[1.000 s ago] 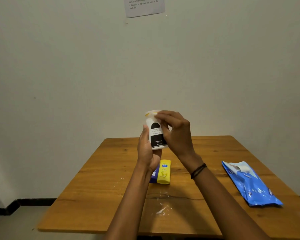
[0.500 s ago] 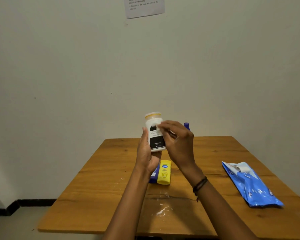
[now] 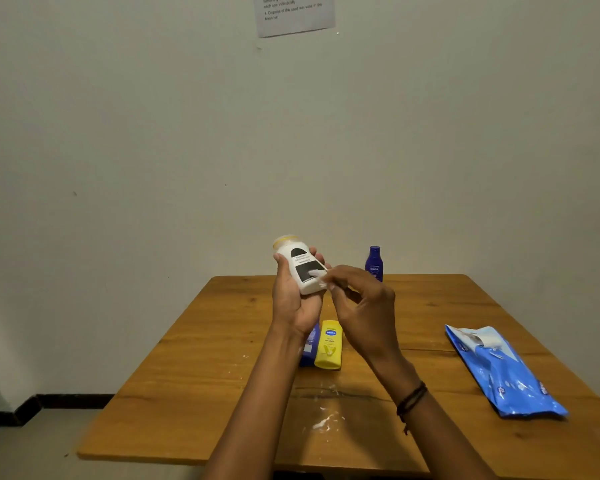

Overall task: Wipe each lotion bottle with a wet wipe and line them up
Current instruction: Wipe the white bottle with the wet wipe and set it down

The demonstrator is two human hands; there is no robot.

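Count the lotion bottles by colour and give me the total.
White: 1, the white bottle in the left hand.
Yellow: 1, the yellow bottle lying on the table.
Blue: 2, the upright blue bottle at the far edge and the lying blue bottle beside the yellow one, partly hidden by the left forearm.
Total: 4.

**Both hands raised at frame centre**

Both forearms rise from the bottom edge. The left hand (image 3: 291,303) grips a white bottle (image 3: 300,268), thumb on its left side and fingers behind. Just right, the right hand (image 3: 364,303), fingers curled, pinches a wipe (image 3: 317,276) against the bottle.
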